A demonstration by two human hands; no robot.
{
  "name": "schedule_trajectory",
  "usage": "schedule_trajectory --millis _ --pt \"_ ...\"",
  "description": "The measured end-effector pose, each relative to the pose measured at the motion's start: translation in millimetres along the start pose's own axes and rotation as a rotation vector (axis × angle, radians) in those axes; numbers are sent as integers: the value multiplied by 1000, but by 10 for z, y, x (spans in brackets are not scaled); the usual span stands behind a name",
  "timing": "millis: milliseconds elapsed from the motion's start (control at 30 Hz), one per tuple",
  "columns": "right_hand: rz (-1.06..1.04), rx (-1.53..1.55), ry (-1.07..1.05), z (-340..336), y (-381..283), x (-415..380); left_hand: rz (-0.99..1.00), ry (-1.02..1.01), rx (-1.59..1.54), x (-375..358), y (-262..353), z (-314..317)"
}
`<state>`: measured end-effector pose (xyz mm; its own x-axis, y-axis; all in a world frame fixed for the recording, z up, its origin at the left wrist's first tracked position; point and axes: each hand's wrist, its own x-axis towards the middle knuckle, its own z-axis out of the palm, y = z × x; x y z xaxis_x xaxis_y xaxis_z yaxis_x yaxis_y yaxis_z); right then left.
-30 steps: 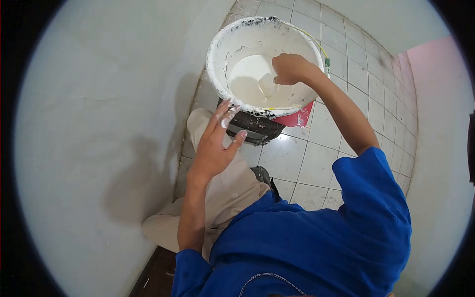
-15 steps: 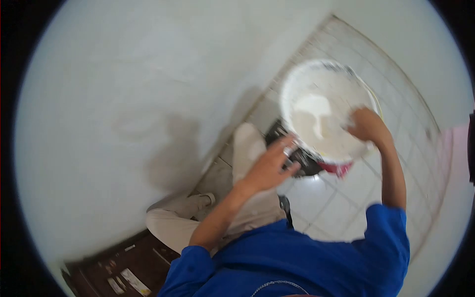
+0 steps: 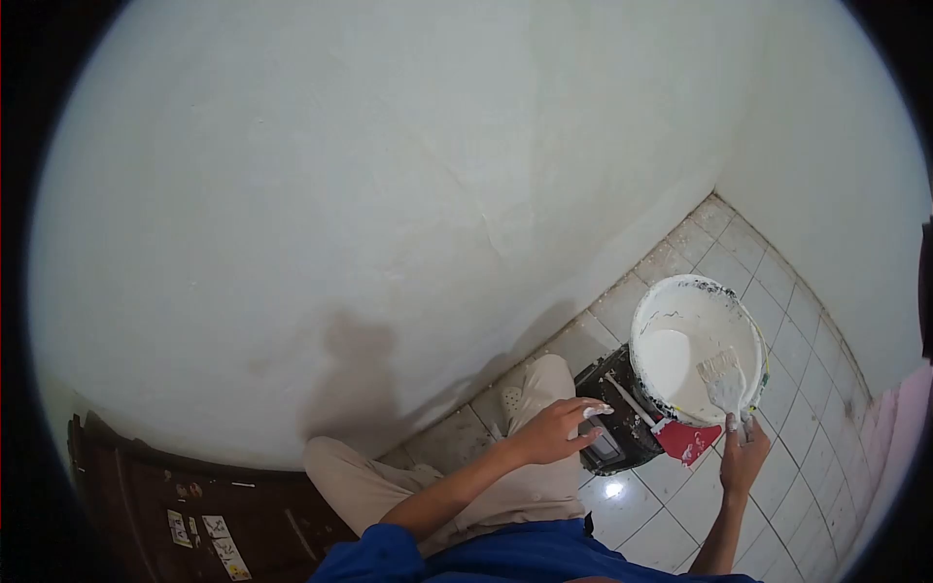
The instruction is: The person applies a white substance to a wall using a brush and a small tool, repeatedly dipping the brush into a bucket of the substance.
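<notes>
My right hand grips the handle of a paintbrush, at the near right side of a white bucket. The brush's wide, paint-coated head points away from me, over the bucket's opening. White paint lies in the bottom of the bucket, and dried dark smears mark its rim. My left hand is held over my bent leg with thumb and fingers apart, holding nothing. White paint coats its fingertips. Just beyond them is a paint-spattered black object, with a red flat piece under the bucket's near edge.
A pale wall rises along the left and meets another wall at the far corner. White floor tiles surround the bucket. At lower left lies a dark brown wooden surface bearing stickers.
My right hand has drawn back from inside the bucket to its near edge, bringing the paintbrush into plain sight. The view has shifted, showing more wall. My left hand stays empty.
</notes>
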<state>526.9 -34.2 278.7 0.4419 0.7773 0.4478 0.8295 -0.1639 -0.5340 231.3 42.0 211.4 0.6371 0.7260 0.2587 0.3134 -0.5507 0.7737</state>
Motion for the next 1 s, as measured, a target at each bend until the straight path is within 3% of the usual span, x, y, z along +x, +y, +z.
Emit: schedule_trajectory --millis 100,133,233,267,367,433,500,600,700,767,800,1000 --pt "173 84 -144 -64 -155 -146 21 33 37 -200 -153 -94" --pt "143 -13 -117 -55 -169 -203 9 65 12 -278 -138 -159" --pt "127 84 72 121 -151 -360 -72 163 -75 -618 -130 -364" --pt "93 142 75 282 184 -381 -110 198 -99 -749 -160 -408" --pt "543 486 -19 290 139 -339 -225 345 -204 -1140 -389 -499" --pt "536 643 14 301 -48 -271 -293 473 -318 -1377 -559 -594" --pt "518 820 44 366 -260 -177 -299 589 -195 -1602 -761 -759" --pt "401 928 34 683 -727 -106 -436 821 -264 -1875 -1145 -899" --pt "363 1104 -151 1002 -1496 -261 -516 996 -232 -2110 -1321 -976" --pt "189 1120 -286 1329 -1794 -449 -551 1050 -177 -2180 -1367 -980" --pt "276 1223 -451 1396 -1996 -566 -551 1076 -168 -2229 -1400 -969" --pt "206 1250 -668 1643 -3036 -1072 -585 1191 -58 -2368 -1347 -1051"
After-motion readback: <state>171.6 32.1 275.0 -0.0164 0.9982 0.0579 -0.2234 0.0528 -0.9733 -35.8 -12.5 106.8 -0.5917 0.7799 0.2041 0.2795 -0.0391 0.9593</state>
